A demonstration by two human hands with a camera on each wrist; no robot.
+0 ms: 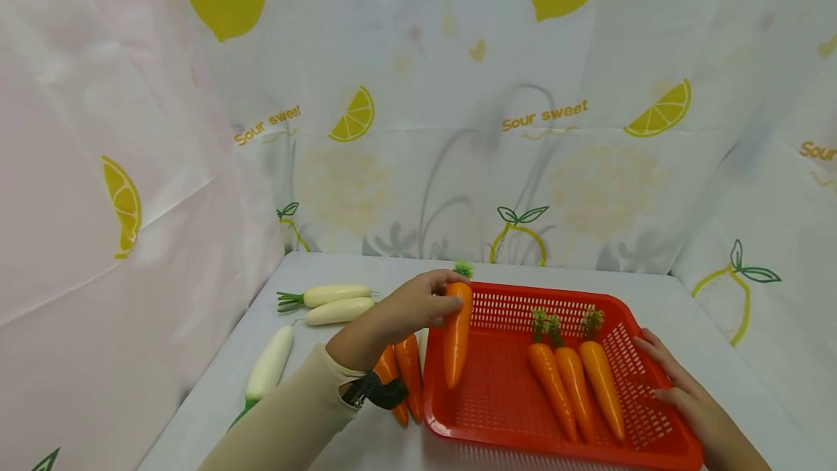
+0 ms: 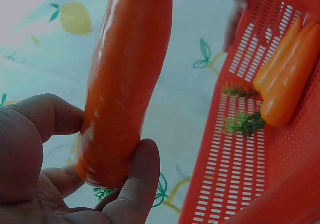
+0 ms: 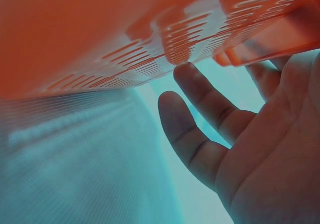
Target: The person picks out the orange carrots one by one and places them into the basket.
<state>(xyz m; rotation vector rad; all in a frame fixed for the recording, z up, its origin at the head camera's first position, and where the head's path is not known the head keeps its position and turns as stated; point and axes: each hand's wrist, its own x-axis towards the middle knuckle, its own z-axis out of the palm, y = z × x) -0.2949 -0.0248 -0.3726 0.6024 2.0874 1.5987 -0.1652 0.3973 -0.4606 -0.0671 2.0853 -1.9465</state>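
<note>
Carrot [image 1: 457, 335] pinched near leafy top by left hand [image 1: 412, 305] fingers; right hand [image 1: 680, 389] flat against basket [image 1: 503, 391] rim

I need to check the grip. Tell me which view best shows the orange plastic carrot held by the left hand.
The left wrist view: the orange plastic carrot fills it, with thumb and fingers of the left hand curled round its thick end. The head view shows it whole but small, over the red slotted basket. The right wrist view misses it.
</note>
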